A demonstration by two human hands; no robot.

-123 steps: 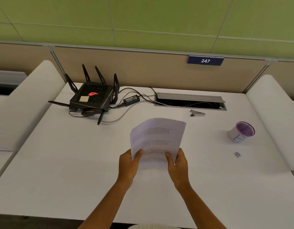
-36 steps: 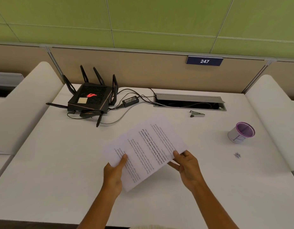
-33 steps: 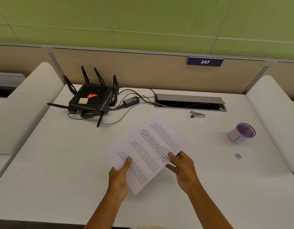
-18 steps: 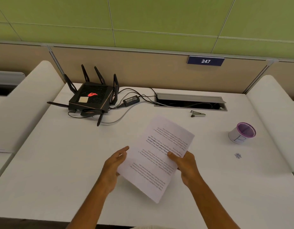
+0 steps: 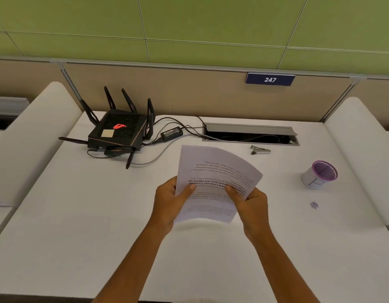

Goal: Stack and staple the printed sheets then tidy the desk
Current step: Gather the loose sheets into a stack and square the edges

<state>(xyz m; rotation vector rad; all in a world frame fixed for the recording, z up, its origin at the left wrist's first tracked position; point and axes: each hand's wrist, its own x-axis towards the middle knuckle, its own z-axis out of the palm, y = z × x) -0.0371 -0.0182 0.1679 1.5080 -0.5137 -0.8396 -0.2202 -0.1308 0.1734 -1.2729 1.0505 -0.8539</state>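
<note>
I hold the printed sheets (image 5: 213, 169) upright above the middle of the white desk (image 5: 80, 226), text upside down to me, top edge curling away. My left hand (image 5: 169, 200) grips their left side with the thumb on the front. My right hand (image 5: 250, 202) grips the right side the same way. The sheets' lower edge is just above the desk or on it; I cannot tell which. A small grey stapler (image 5: 260, 150) lies on the desk behind and to the right of the sheets, near the cable slot.
A black router (image 5: 118, 132) with antennas, a power brick (image 5: 171, 133) and cables sit at the back left. An open cable slot (image 5: 250, 135) runs along the back. A purple-rimmed cup (image 5: 319, 174) stands at the right, with a small dark speck (image 5: 314, 204) before it. White dividers flank the desk.
The sheets have been turned from a slanted, flatter hold to upright, text now upside down. My left hand, off the paper half a second ago, grips the left edge again.
</note>
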